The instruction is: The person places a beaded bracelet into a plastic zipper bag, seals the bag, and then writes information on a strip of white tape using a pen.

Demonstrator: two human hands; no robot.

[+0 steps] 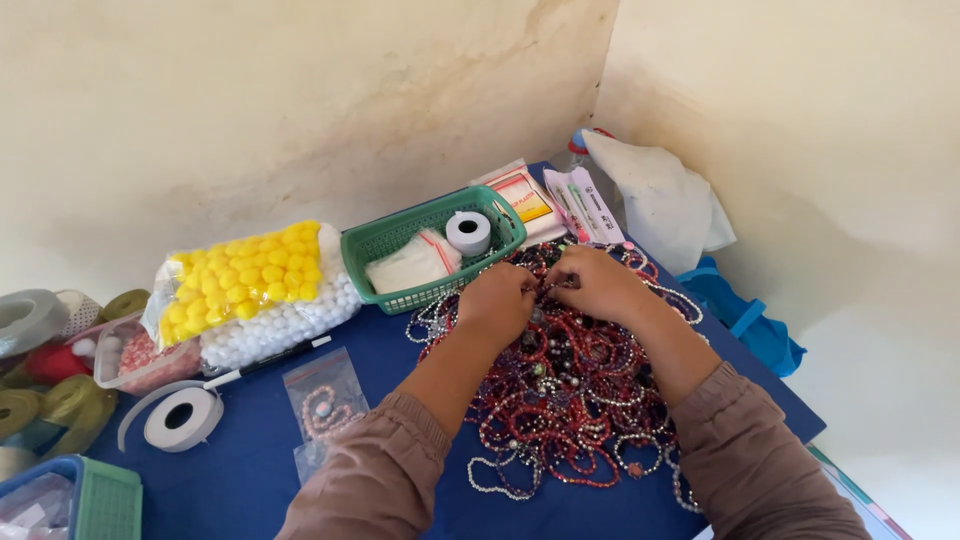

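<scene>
Cream, stained walls meet in a corner behind a low table covered in dark blue cloth (250, 470). Both hands work at the far edge of a tangled heap of red, silver and dark bead strands (570, 400), which spreads from under the fingers back toward the person's body, between the two brown-sleeved forearms. The left hand (497, 300) is curled down into the beads, fingers bent and closed on something small; the right hand (597, 283) faces it, fingertips pinched together just beside the left's. What they pinch seems to be a single strand from the heap, running across the short gap between the hands, but the exact piece is too small to tell. Neither hand is clearly nearer to it; they meet over the same spot.

Just beyond the left hand sits a green plastic mesh basket (385, 245) holding a white tape roll (468, 232) and a clear packet of white material (412, 266). Further to the left lie a clear bag of yellow and white pompoms (250, 285), a larger white tape roll (182, 418) and a small clear zip bag with pink beads (325, 395). Beyond the right hand are flat printed packets (560, 200) and a crumpled white plastic bag (660, 200) against the wall.
</scene>
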